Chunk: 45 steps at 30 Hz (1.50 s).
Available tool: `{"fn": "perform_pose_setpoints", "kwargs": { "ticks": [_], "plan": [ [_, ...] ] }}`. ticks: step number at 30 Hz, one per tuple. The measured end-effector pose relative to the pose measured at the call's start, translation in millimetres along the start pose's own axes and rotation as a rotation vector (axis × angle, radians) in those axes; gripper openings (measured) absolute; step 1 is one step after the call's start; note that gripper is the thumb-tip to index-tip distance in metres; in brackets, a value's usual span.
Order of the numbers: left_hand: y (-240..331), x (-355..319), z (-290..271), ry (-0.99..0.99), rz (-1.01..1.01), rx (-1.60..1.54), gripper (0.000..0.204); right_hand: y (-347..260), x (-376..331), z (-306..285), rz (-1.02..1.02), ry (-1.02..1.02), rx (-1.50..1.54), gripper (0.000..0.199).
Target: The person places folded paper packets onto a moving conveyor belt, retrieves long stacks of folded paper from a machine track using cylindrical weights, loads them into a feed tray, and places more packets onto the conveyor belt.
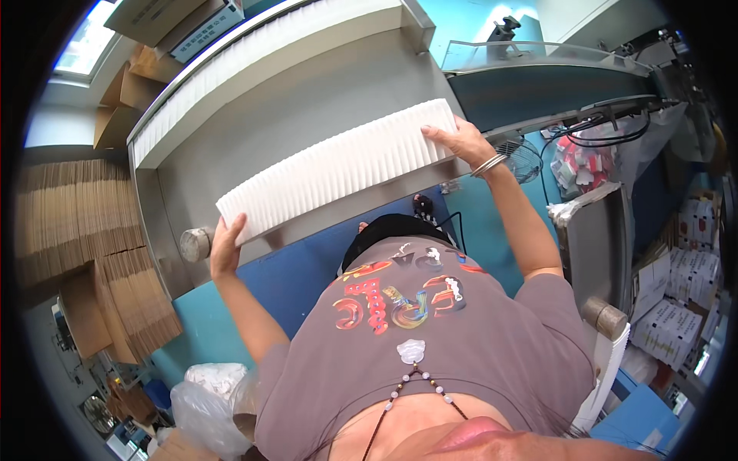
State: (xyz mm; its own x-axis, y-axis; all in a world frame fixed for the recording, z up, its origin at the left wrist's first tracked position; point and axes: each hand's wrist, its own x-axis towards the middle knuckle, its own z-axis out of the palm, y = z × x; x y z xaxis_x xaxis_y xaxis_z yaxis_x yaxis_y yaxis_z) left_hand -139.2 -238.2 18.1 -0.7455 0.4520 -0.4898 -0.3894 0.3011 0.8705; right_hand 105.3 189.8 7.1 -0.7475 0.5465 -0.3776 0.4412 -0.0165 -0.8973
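Observation:
Between my two hands stretches a long row of thin white pieces (338, 169), pressed side by side like folded cartons; their exact kind I cannot tell. My left hand (227, 247) closes on its left end, thumb on the near side. At the right end, my right hand (461, 144) grips it with the thumb laid over the top. The row slants, its right end farther from me, above the near edge of a grey metal table (307, 100). Along that table's far side stands another long row of white pieces (192, 96).
A brownish cylinder (197, 244) sits at the table's near left corner. Flattened cardboard (69, 207) is stacked at left. To the right are a dark conveyor belt (546, 96), a fan (516, 160), a bag of red and white pieces (584, 161) and a metal side table (596, 246).

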Motion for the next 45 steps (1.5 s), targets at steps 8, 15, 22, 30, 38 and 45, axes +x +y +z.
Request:
{"fn": "perform_pose_setpoints", "kwargs": {
  "ticks": [8, 15, 22, 30, 38, 45],
  "plan": [
    [-1, 3, -12, -0.018, -0.091, 0.048, 0.066, 2, 3, -29, 0.205, -0.075, 0.575, 0.049],
    [-6, 5, -21, 0.022, -0.119, -0.037, 0.067, 58, 45, -62, 0.222, -0.051, 0.174, 0.044],
    [1, 8, -8, -0.011, -0.118, 0.046, 0.068, 36, 31, -76, 0.348, -0.059, 0.785, 0.059],
    [-1, 8, -9, -0.012, -0.122, 0.027, 0.069, 13, 15, -51, 0.142, -0.002, 0.541, 0.043],
    [-9, 7, -11, 0.007, -0.12, -0.04, 0.068, 38, 43, -88, 0.257, 0.173, 1.049, 0.043],
    [-8, 5, -6, 0.03, -0.131, -0.036, 0.064, 6, 12, -53, 0.153, -0.004, 0.57, 0.047]
  ]
}}
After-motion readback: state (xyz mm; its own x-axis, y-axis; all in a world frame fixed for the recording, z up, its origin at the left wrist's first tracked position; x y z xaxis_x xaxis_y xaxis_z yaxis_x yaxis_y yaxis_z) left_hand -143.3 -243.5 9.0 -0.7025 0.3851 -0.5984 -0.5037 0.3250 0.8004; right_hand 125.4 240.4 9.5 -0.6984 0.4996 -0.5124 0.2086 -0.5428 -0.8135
